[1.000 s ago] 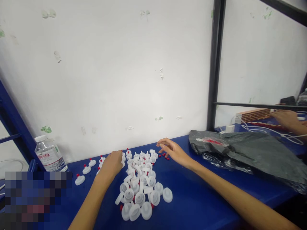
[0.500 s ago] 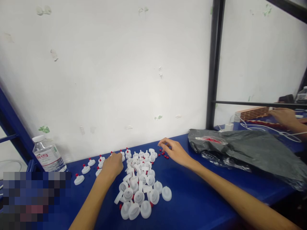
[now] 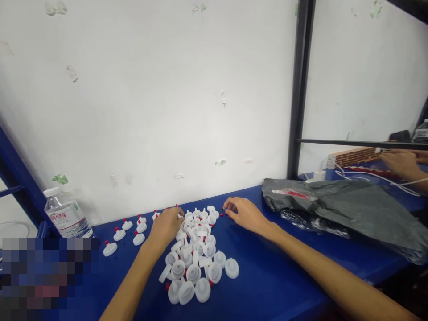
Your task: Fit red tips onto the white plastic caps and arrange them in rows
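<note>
My left hand (image 3: 168,224) is closed at the far left side of a heap of white nozzle lids (image 3: 194,273). Its curled fingers hide whatever is between them, and a bit of a white lid shows at the fingertips. To its left stand several white lids with red tips (image 3: 119,234), upright and apart. My right hand (image 3: 246,214) hovers low over small red caps (image 3: 221,215) to the right of the heap. Its fingers are bent down, with thumb and forefinger apart; part of the red caps is hidden beneath it.
A water bottle (image 3: 68,216) stands at the left by the blue frame. On the blue table (image 3: 267,276) a grey plastic bag (image 3: 351,205) lies at the right. Beyond a black post (image 3: 301,89), another person's hands (image 3: 403,162) are near white cables and a brown stack.
My left hand has moved right, from the red-tipped lids to the heap's far edge, uncovering lids behind it. My right hand has lowered slightly over the red caps.
</note>
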`<state>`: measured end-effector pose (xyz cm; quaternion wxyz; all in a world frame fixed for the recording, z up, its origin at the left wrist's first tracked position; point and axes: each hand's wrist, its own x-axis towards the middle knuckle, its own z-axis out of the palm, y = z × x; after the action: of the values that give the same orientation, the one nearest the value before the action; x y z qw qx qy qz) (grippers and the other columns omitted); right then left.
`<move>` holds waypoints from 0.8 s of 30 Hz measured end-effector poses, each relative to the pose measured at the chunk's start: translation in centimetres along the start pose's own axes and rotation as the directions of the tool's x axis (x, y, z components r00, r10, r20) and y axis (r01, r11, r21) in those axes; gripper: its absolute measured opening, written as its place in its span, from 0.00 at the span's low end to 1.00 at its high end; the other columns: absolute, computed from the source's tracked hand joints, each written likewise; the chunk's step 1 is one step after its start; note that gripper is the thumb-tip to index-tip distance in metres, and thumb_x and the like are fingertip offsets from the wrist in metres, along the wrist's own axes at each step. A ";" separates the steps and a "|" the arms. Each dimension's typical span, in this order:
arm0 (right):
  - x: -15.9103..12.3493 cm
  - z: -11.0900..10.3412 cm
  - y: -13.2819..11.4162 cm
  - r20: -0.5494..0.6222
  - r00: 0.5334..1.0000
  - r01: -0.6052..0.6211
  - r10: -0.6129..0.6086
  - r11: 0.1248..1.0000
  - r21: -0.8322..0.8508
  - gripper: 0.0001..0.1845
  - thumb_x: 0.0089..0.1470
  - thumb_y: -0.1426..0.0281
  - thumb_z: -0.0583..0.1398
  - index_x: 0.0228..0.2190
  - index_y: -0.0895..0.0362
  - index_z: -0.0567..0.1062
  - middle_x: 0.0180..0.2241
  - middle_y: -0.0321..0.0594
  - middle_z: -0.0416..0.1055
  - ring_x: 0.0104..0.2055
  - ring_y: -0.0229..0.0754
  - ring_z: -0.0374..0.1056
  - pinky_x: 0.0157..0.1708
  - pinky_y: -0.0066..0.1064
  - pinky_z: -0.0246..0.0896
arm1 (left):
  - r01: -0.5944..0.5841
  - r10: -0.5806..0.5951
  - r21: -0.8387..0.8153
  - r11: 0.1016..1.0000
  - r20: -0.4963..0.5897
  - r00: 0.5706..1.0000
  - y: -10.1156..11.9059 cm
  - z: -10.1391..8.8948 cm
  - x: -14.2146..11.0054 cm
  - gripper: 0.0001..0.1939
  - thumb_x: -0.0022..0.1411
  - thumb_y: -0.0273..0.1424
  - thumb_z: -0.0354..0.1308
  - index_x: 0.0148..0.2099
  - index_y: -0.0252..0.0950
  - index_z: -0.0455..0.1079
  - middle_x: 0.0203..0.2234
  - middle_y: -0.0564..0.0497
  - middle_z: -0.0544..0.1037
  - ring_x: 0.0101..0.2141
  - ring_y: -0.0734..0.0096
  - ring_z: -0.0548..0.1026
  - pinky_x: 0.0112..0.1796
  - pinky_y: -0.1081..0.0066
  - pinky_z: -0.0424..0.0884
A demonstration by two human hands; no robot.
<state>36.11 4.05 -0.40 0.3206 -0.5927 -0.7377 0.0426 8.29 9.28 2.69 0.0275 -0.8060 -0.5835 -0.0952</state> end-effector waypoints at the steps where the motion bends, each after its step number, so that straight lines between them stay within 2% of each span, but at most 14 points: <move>1: 0.0 0.0 0.0 0.000 1.000 0.002 -0.002 1.000 0.003 0.08 0.57 0.71 0.59 0.38 0.53 0.78 0.36 0.39 0.77 0.37 0.42 0.71 0.36 0.30 0.57 | 0.001 -0.001 -0.006 1.000 0.002 1.000 -0.1 0.1 0.0 0.13 0.65 0.33 0.52 0.48 0.39 0.75 0.43 0.43 0.81 0.46 0.55 0.77 0.39 0.66 0.68; 5: 0.0 -0.1 0.0 -0.012 1.000 0.015 -0.015 1.000 0.013 0.09 0.58 0.71 0.57 0.38 0.54 0.77 0.35 0.39 0.77 0.36 0.42 0.71 0.36 0.30 0.58 | 0.012 -0.012 -0.016 1.000 0.006 1.000 -0.5 0.5 0.2 0.09 0.62 0.29 0.54 0.40 0.39 0.76 0.40 0.44 0.82 0.43 0.55 0.78 0.37 0.67 0.67; 8: 0.0 -0.2 -0.1 -0.019 1.000 0.015 -0.015 1.000 -0.006 0.09 0.60 0.70 0.57 0.38 0.53 0.77 0.35 0.39 0.77 0.36 0.41 0.71 0.36 0.30 0.58 | 0.035 -0.036 -0.020 0.999 -0.029 0.999 -1.0 0.7 0.4 0.13 0.64 0.29 0.52 0.48 0.39 0.74 0.42 0.43 0.81 0.43 0.54 0.78 0.37 0.66 0.66; 11: 0.0 -0.4 -0.2 -0.001 0.999 -0.040 0.040 0.997 -0.069 0.09 0.61 0.69 0.56 0.39 0.52 0.76 0.37 0.38 0.77 0.38 0.41 0.71 0.36 0.30 0.57 | 0.065 -0.067 -0.033 0.997 -0.046 0.997 -1.5 1.0 0.7 0.17 0.65 0.31 0.52 0.54 0.39 0.71 0.44 0.42 0.80 0.44 0.54 0.78 0.37 0.66 0.66; 14: -0.2 -0.5 0.1 0.029 0.994 -0.102 0.106 0.987 -0.122 0.09 0.60 0.67 0.58 0.41 0.52 0.76 0.37 0.39 0.77 0.39 0.44 0.72 0.34 0.31 0.55 | 0.077 -0.079 -0.043 0.996 -0.039 0.996 -1.7 1.2 0.8 0.11 0.64 0.31 0.53 0.46 0.39 0.74 0.41 0.44 0.81 0.42 0.56 0.78 0.36 0.67 0.65; 17: -0.4 -0.5 0.7 0.082 0.983 -0.152 0.166 0.975 -0.161 0.11 0.57 0.62 0.62 0.42 0.53 0.76 0.37 0.43 0.77 0.38 0.48 0.72 0.32 0.32 0.54 | 0.072 -0.075 -0.056 0.996 -0.051 0.996 -1.5 0.9 0.7 0.08 0.62 0.31 0.54 0.36 0.39 0.74 0.37 0.46 0.81 0.39 0.57 0.78 0.33 0.68 0.64; 21: -0.6 -0.4 1.1 0.142 0.967 -0.183 0.212 0.964 -0.194 0.13 0.54 0.62 0.65 0.40 0.53 0.77 0.37 0.44 0.76 0.40 0.50 0.72 0.33 0.33 0.55 | 0.077 -0.090 -0.079 0.994 -0.170 0.981 -0.7 0.0 0.4 0.09 0.64 0.34 0.49 0.37 0.39 0.70 0.40 0.44 0.80 0.41 0.55 0.78 0.34 0.67 0.64; 24: -0.6 -0.4 1.0 0.166 0.965 -0.168 0.200 0.968 -0.189 0.06 0.56 0.66 0.64 0.37 0.53 0.78 0.36 0.43 0.76 0.41 0.49 0.71 0.35 0.32 0.55 | 0.063 -0.140 -0.265 0.962 -0.285 0.948 -0.1 -0.7 0.4 0.08 0.64 0.36 0.49 0.34 0.40 0.65 0.34 0.47 0.80 0.38 0.58 0.78 0.34 0.68 0.65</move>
<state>37.23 3.68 -0.83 0.1930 -0.6781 -0.7064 0.0628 8.21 9.58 3.40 0.0081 -0.7477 -0.5966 -0.2916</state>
